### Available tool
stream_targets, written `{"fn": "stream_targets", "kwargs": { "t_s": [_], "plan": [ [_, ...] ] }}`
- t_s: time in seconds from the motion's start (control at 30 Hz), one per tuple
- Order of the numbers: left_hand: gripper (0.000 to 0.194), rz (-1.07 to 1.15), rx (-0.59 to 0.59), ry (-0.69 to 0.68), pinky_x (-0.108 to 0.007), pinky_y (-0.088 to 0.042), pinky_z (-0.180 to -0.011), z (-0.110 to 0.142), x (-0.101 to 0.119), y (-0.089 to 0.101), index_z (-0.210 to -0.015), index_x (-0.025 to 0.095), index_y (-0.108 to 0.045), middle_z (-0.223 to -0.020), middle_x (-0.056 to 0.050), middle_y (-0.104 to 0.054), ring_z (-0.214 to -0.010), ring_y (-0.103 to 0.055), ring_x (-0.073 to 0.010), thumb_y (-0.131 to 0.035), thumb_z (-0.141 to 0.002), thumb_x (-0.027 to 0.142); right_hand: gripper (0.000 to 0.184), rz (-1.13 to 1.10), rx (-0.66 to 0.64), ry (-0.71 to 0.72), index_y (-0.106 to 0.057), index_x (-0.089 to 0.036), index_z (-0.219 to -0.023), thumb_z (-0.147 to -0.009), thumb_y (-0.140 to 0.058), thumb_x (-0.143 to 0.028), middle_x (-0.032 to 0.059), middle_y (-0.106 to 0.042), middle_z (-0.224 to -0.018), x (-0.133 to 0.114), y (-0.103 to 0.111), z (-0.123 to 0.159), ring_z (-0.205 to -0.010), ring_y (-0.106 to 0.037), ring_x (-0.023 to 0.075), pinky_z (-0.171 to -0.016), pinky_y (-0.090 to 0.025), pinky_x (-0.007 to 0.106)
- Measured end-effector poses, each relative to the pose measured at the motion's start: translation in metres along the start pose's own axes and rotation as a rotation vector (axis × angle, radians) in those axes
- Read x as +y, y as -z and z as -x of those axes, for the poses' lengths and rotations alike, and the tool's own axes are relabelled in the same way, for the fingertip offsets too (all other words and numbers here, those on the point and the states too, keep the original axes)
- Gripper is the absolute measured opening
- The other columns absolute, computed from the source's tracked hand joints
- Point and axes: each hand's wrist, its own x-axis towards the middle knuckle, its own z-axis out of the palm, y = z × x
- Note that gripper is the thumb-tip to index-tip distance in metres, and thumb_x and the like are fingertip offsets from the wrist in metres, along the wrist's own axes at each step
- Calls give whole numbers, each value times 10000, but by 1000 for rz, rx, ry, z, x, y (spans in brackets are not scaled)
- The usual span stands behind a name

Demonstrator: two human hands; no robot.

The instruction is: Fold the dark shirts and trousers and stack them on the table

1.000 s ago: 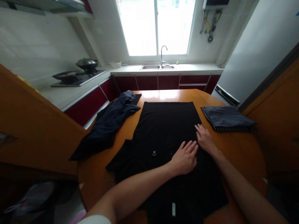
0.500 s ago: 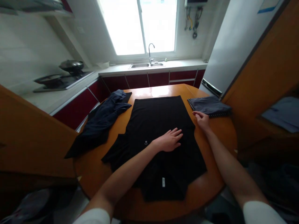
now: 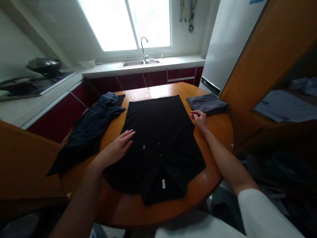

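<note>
A black polo shirt (image 3: pixel 158 132) lies spread flat on a round wooden table (image 3: pixel 218 132), collar toward me. My left hand (image 3: pixel 119 147) rests flat and open on the shirt's left side, fingers stretched out. My right hand (image 3: pixel 199 119) sits at the shirt's right edge with its fingers curled and pinched on the fabric edge.
A crumpled dark blue garment (image 3: pixel 91 129) hangs over the table's left side. A folded grey garment (image 3: pixel 208 103) lies at the far right. Behind are a counter with a sink (image 3: pixel 140 62), a stove with a wok (image 3: pixel 43 64), and a fridge (image 3: pixel 228 43). An orange wooden cabinet (image 3: pixel 267 49) stands right.
My left hand slid left across the shirt to its left side. My right hand moved out to the shirt's right edge and curled. The view shifted left and back.
</note>
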Motion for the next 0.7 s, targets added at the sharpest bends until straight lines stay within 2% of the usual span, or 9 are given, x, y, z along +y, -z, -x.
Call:
{"fn": "stream_targets", "kwargs": {
  "t_s": [0.17,0.27,0.33,0.47,0.6,0.7],
  "plan": [
    [575,-40,261,308,-447,-388,-1174,72,-57,-4,-1349,137,-597,-1414,-141,-598,-1313,-559,-301,-406,-930,481,269,26,-31,14,-720,-162,-869,-736,-503,-252,36,-716,-711,-9,-6,8,-603,-622,156,-619,-519,287],
    [542,-134,377,557,-441,-445,-1114,108,-76,-12,-1300,147,-625,-1328,-152,-641,-1240,-602,-311,-409,-909,453,267,57,-65,12,-729,-156,-881,-745,-514,-241,43,-722,-716,-12,-8,13,-601,-631,161,-619,-521,289],
    [548,-190,383,709,-436,-480,-1061,122,-82,-18,-1275,130,-642,-1257,-175,-662,-1177,-628,-323,-413,-906,463,264,93,-80,8,-734,-154,-882,-751,-517,-231,45,-723,-714,-12,-9,16,-599,-637,161,-613,-518,283],
    [528,-220,343,867,-424,-492,-1000,126,-81,-25,-1173,123,-693,-1148,-194,-678,-1082,-650,-328,-418,-936,507,267,156,-95,-4,-744,-155,-894,-759,-520,-208,49,-733,-740,-10,-9,20,-611,-648,159,-621,-520,272],
    [456,-130,298,905,-374,-493,-949,117,-72,-26,-1038,150,-708,-1050,-154,-694,-1014,-662,-291,-478,-952,535,269,204,-93,-39,-750,-151,-905,-763,-525,-190,63,-741,-756,-9,-8,21,-625,-655,164,-626,-521,267],
    [411,-133,242,923,-344,-501,-877,115,-64,-26,-1025,152,-689,-1032,-139,-693,-974,-667,-275,-618,-895,535,263,221,-70,-41,-754,-139,-907,-770,-535,-187,81,-744,-760,-8,-6,21,-622,-655,170,-613,-515,266]
  ]
}}
